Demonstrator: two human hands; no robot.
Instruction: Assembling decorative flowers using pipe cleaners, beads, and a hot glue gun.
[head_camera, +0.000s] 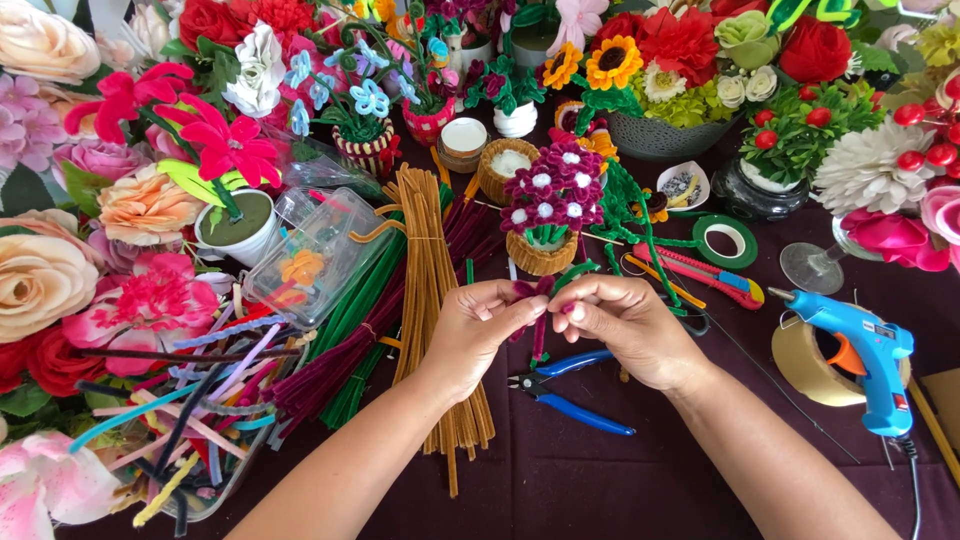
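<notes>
Big picture first: a dark maroon table (600, 480) crowded with craft flowers, banked from nine o'clock round to three. At nine o'clock sits a clear bin (215, 470) of mixed pipe cleaners, and just right of it a long tan bundle (430, 300) runs from twelve down to six, with green and maroon bundles fanned beside it.

Over at three o'clock, a blue glue gun (865, 355) stands against a roll of brown tape (805, 365). Up at one o'clock there's a roll of green tape (725, 240), with a red cutter (700, 272) lying just below it. Dead centre, above the hands, a small basket pot of maroon flowers (550, 205).

Now the hands, meeting at the middle of the table. The left hand (480, 325) has its grip pinched shut on a maroon stem (535, 305), and the right hand (625, 320) pinches the same stem from the other side, fingertips almost touching. The stem hangs down between them, its tail pointing to six o'clock.

Right under it, blue pliers (575, 395) lie flat on the table, untouched.
</notes>
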